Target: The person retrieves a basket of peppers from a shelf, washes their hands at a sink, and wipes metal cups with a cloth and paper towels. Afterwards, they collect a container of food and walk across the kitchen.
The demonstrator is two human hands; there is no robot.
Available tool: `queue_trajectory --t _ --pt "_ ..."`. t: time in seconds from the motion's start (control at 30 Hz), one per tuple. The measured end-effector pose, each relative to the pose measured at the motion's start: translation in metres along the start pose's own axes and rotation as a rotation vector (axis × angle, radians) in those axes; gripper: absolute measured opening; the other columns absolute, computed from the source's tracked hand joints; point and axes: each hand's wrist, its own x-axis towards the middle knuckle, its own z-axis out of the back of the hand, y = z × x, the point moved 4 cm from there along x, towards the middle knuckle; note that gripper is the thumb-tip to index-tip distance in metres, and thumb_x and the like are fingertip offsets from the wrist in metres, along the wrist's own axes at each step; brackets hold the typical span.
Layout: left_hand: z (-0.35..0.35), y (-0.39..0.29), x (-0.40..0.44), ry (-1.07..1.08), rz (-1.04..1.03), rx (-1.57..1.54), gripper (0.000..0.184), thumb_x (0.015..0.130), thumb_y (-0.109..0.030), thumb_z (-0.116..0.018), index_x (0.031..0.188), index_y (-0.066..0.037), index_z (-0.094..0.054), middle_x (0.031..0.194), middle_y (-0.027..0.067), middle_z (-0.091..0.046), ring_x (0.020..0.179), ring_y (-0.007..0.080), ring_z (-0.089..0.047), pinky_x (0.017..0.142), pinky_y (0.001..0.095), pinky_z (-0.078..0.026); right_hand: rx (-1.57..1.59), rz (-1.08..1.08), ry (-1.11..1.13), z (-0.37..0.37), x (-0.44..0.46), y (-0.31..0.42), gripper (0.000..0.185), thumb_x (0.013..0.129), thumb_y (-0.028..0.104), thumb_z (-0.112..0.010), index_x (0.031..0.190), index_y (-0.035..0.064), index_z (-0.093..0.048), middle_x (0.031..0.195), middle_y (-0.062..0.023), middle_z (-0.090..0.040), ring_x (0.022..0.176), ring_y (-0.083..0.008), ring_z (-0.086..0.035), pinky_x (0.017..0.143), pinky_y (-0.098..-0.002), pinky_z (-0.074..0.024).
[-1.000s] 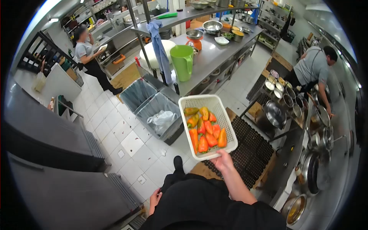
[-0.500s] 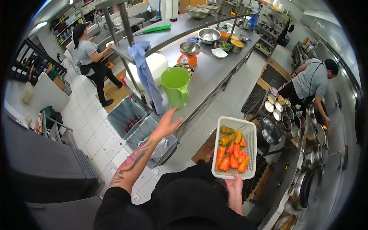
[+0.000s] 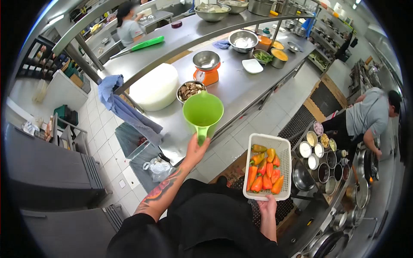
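Note:
My left hand [image 3: 197, 149] is closed around the handle of a light green plastic pitcher [image 3: 203, 111], whose open top faces me. The pitcher is at the near edge of the steel table, and I cannot tell whether its base touches the top. My right hand [image 3: 268, 207] grips the near edge of a white perforated plastic basket [image 3: 282, 172]. Orange, red and greenish peppers [image 3: 266, 174] lie in the basket. Just beyond the pitcher stands a bowl of cut brown pieces, perhaps mushrooms [image 3: 189, 90].
The steel table [image 3: 230, 92] holds an orange scale [image 3: 206, 76] with a metal bowl, and a large white rounded block [image 3: 155, 87]. A blue cloth [image 3: 124, 105] hangs from the shelf post above lined bins [image 3: 150, 165]. A co-worker [image 3: 368, 114] works at the right by pots; another person [image 3: 129, 28] stands far left.
My left hand has moved forward from below the pitcher and taken its handle, which now points toward me. The view has shifted closer to the table. The basket stays in my right hand.

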Motion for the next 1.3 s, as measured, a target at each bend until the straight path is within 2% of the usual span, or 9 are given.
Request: queue_trajectory --t 0.23,0.43,0.5,0.63,0.73,0.8,0.93,1.07,1.3 --pt "-0.091 0.019 0.129 0.081 -0.162 0.108 0.033 0.098 -0.022 -0.059 0.121 0.001 -0.055 0.102 0.0061 -0.064 0.093 0.0152 -0.057 0.082 0.0333 -0.048 -0.007 0.044 0.082 -0.042 0.034 0.049 0.06 0.082 0.005 -0.051 0.139 -0.0061 -0.033 0.127 -0.0264 -0.054 0.106 -0.0413 -0.064 0.083 -0.0547 -0.0595" --pt "-0.096 0.031 0.182 0.187 0.062 0.154 0.046 0.096 -0.031 -0.061 0.127 0.001 -0.053 0.116 0.0135 -0.066 0.103 0.0231 -0.062 0.09 0.0376 -0.049 0.11 -0.028 0.069 -0.046 0.031 0.034 0.063 0.082 0.005 -0.053 0.142 -0.0005 -0.032 0.131 -0.0225 -0.054 0.109 -0.0403 -0.062 0.085 -0.0548 -0.0581" --pt "-0.073 0.077 0.181 0.051 -0.144 0.281 0.049 0.094 -0.034 -0.065 0.126 0.001 -0.053 0.116 0.0164 -0.063 0.104 0.0234 -0.06 0.087 0.0374 -0.05 0.109 -0.037 0.038 -0.046 0.03 0.031 0.063 0.082 0.005 -0.052 0.142 0.0 -0.033 0.13 -0.0216 -0.054 0.108 -0.0395 -0.063 0.083 -0.0541 -0.058" --pt "0.007 0.101 0.138 -0.436 0.496 -0.184 0.066 0.088 -0.046 -0.069 0.131 -0.001 -0.049 0.112 0.0124 -0.06 0.099 0.0244 -0.058 0.08 0.0418 -0.054 0.087 -0.115 0.006 -0.035 0.031 0.019 0.06 0.083 0.006 -0.051 0.141 -0.0002 -0.034 0.133 -0.0234 -0.051 0.113 -0.0408 -0.06 0.089 -0.0556 -0.0559" --pt "0.053 0.13 0.152 -0.568 0.655 -0.323 0.071 0.09 -0.046 -0.067 0.142 -0.009 -0.035 0.14 0.0144 -0.046 0.123 0.0269 -0.05 0.088 0.049 -0.05 0.08 -0.111 -0.018 -0.042 0.022 0.012 0.061 0.083 0.006 -0.05 0.141 -0.0014 -0.032 0.134 -0.0246 -0.05 0.115 -0.0429 -0.059 0.091 -0.0562 -0.0554" --pt "0.075 0.138 0.171 -0.571 0.518 -0.084 0.057 0.088 -0.037 -0.069 0.131 -0.01 -0.043 0.125 0.0116 -0.053 0.109 0.0249 -0.054 0.081 0.047 -0.052 0.089 -0.063 -0.078 -0.048 0.008 0.008 0.062 0.084 0.006 -0.049 0.142 -0.0029 -0.03 0.135 -0.0258 -0.049 0.117 -0.0447 -0.057 0.09 -0.0576 -0.0553" --pt "0.084 0.17 0.189 -0.479 0.501 -0.249 0.028 0.082 -0.017 -0.066 0.102 -0.008 -0.047 0.097 0.0059 -0.053 0.088 0.0203 -0.054 0.071 0.0438 -0.054 0.137 0.013 -0.062 -0.062 -0.013 -0.009 0.063 0.083 0.006 -0.048 0.142 -0.0039 -0.029 0.136 -0.0272 -0.048 0.119 -0.0455 -0.056 0.091 -0.0593 -0.0548" --pt "0.057 0.18 0.165 -0.532 0.507 -0.313 0.026 0.078 -0.019 -0.07 0.087 -0.001 -0.052 0.086 0.0069 -0.057 0.071 0.0167 -0.057 0.055 0.0328 -0.053 0.15 0.044 -0.084 -0.063 -0.022 -0.023 0.063 0.082 0.005 -0.048 0.142 -0.0038 -0.029 0.136 -0.0261 -0.048 0.118 -0.0451 -0.057 0.093 -0.0599 -0.0539" --pt "-0.008 0.155 0.08 -0.428 0.609 -0.359 0.027 0.084 -0.017 -0.072 0.096 -0.001 -0.053 0.09 0.006 -0.056 0.072 0.0144 -0.057 0.053 0.0333 -0.052 0.169 0.057 -0.066 -0.088 -0.039 -0.041 0.062 0.083 0.006 -0.051 0.142 -0.0015 -0.033 0.136 -0.0238 -0.05 0.12 -0.0421 -0.056 0.097 -0.0572 -0.0519"
